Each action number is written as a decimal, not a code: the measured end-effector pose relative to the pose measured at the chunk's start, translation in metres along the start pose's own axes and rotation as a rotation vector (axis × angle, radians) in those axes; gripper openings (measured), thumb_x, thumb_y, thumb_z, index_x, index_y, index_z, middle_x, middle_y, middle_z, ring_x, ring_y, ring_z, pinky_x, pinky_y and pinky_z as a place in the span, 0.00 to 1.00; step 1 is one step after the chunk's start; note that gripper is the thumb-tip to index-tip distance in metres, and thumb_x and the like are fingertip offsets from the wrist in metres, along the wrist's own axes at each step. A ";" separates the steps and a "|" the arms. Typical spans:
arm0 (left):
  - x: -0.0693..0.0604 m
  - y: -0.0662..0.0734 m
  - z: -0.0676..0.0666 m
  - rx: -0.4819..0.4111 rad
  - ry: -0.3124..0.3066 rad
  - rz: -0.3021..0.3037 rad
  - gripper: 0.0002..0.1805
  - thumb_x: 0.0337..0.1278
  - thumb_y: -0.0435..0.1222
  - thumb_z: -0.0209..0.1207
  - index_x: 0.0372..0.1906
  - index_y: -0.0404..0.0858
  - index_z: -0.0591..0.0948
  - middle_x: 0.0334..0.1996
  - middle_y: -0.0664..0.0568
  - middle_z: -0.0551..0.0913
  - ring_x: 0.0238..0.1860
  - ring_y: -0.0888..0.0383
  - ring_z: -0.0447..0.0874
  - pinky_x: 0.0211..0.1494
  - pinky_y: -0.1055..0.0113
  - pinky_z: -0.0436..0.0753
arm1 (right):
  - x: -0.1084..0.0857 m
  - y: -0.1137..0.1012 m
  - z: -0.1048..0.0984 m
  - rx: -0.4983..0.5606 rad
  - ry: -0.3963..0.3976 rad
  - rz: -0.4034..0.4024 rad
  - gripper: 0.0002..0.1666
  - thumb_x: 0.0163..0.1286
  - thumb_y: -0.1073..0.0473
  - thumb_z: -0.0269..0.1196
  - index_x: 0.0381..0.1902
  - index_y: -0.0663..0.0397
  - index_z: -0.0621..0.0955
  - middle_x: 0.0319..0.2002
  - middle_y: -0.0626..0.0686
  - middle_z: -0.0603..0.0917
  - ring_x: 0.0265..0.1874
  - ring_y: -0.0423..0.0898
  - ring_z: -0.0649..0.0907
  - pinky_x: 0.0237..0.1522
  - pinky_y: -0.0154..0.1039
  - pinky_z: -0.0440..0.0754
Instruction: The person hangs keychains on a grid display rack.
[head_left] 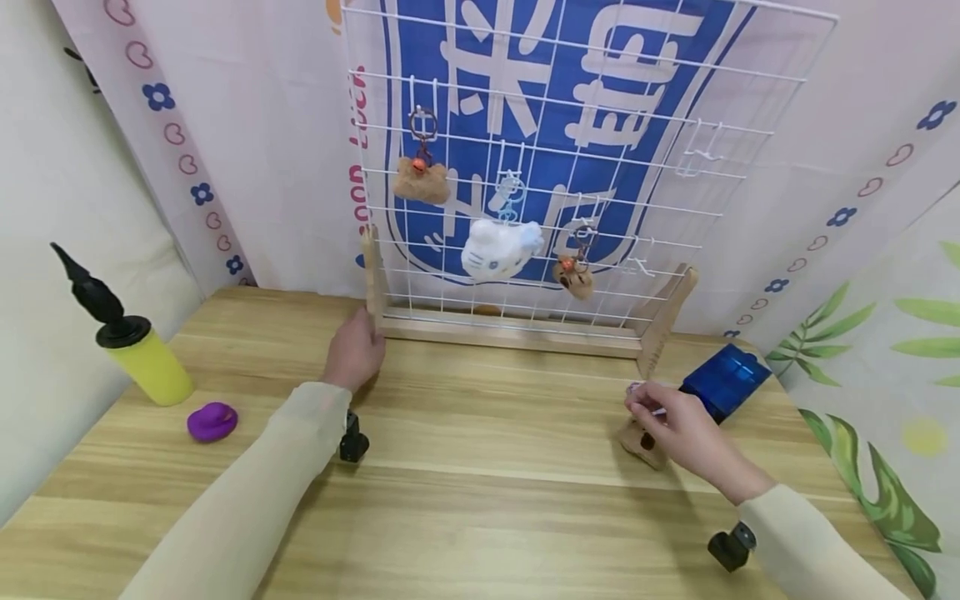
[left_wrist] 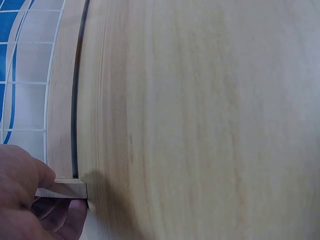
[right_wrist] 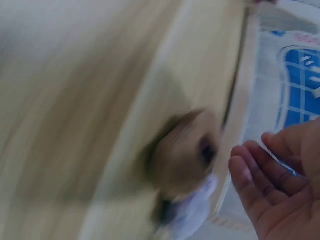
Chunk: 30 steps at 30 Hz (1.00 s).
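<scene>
My left hand (head_left: 356, 350) (left_wrist: 25, 195) grips the left wooden foot (head_left: 373, 279) (left_wrist: 62, 189) of a white wire grid rack (head_left: 450, 329), thumb and fingers on opposite sides. Near the rack's right foot (head_left: 667, 317), my right hand (head_left: 686, 429) (right_wrist: 280, 185) has thumb and fingers close together, pinching a small part of a brown plush keychain (head_left: 639, 446) (right_wrist: 182, 155). A pale purple piece (right_wrist: 192, 212) sits against the plush, blurred in the right wrist view. On the grid hang a brown bone-shaped plush (head_left: 422, 182), a white cat plush (head_left: 498, 250) and a small brown plush (head_left: 573, 279).
White hooks (head_left: 693, 158) sit on the grid's right side. A blue translucent box (head_left: 726, 379) lies behind my right hand. At the table's left stand a yellow pump (head_left: 153, 367) with a black top and a purple object (head_left: 212, 422). A printed cloth hangs behind the rack.
</scene>
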<state>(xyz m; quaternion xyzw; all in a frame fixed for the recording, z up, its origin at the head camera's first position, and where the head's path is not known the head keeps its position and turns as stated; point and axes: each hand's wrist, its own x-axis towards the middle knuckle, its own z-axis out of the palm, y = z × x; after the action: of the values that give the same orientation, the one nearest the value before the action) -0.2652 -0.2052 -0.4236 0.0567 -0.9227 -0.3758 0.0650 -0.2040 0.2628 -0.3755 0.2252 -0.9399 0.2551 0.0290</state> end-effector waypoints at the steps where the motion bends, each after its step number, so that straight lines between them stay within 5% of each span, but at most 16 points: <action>1: 0.000 0.000 0.000 0.002 0.005 0.001 0.27 0.76 0.30 0.48 0.74 0.23 0.63 0.58 0.26 0.79 0.47 0.38 0.83 0.43 0.52 0.85 | -0.002 0.004 0.002 -0.028 0.010 0.004 0.05 0.76 0.68 0.62 0.44 0.61 0.84 0.39 0.56 0.90 0.37 0.45 0.88 0.40 0.40 0.89; 6: 0.000 0.000 0.001 0.010 0.015 -0.001 0.27 0.77 0.31 0.47 0.74 0.23 0.63 0.56 0.27 0.79 0.44 0.40 0.82 0.41 0.55 0.84 | -0.009 0.021 0.004 -0.097 0.012 0.088 0.03 0.72 0.70 0.63 0.41 0.62 0.84 0.34 0.54 0.88 0.33 0.45 0.85 0.32 0.37 0.83; 19: -0.002 0.001 0.000 0.017 0.023 0.005 0.27 0.76 0.30 0.48 0.74 0.22 0.63 0.57 0.26 0.79 0.47 0.37 0.83 0.45 0.49 0.85 | -0.012 0.037 0.009 0.029 -0.189 0.195 0.10 0.68 0.69 0.67 0.47 0.67 0.82 0.38 0.55 0.87 0.38 0.44 0.84 0.37 0.35 0.83; 30: 0.000 0.000 0.001 0.021 0.014 0.004 0.27 0.76 0.30 0.48 0.74 0.23 0.63 0.56 0.27 0.79 0.43 0.40 0.82 0.39 0.55 0.83 | -0.005 0.044 0.013 -0.021 -0.127 0.215 0.06 0.73 0.67 0.63 0.43 0.66 0.84 0.33 0.54 0.86 0.31 0.43 0.79 0.31 0.33 0.75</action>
<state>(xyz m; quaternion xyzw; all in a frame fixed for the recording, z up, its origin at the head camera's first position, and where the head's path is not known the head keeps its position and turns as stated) -0.2648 -0.2048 -0.4243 0.0584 -0.9262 -0.3656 0.0717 -0.2176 0.2924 -0.4078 0.1385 -0.9611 0.2324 -0.0555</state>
